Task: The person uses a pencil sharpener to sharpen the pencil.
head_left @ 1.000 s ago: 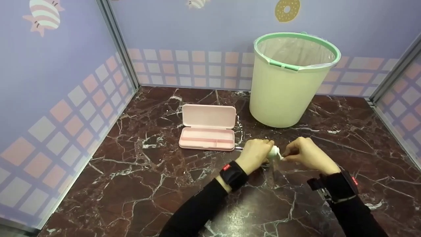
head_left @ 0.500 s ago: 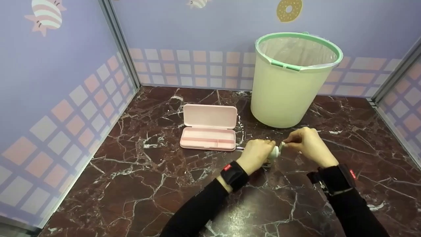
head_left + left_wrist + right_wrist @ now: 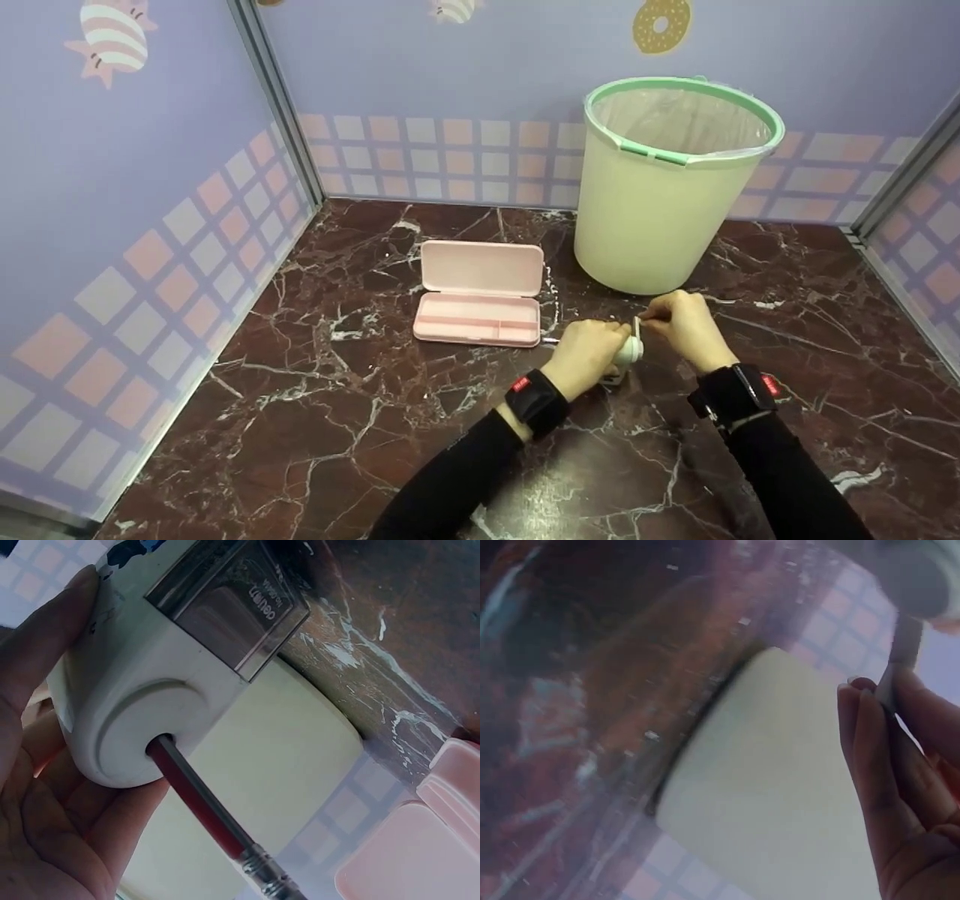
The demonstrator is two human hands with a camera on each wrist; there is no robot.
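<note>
pencil sharpener (image 3: 135, 705) was located right of the open pink case (image 3: 482, 268), held in the curled left hand (image 3: 587, 352). a red-and-dark pencil (image 3: 202, 799) projected from its left-facing hole, toward the case. the right hand (image 3: 686, 326) pinched the crank (image 3: 637, 328) at the sharpener's right end. the green-rimmed bin (image 3: 652, 217) stood on the far side of the dark table (image 3: 337, 450).

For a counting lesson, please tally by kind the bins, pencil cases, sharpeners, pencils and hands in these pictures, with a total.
Bin: 1
Pencil case: 1
Sharpener: 1
Pencil: 1
Hands (left hand, right hand): 2
Total: 6
</note>
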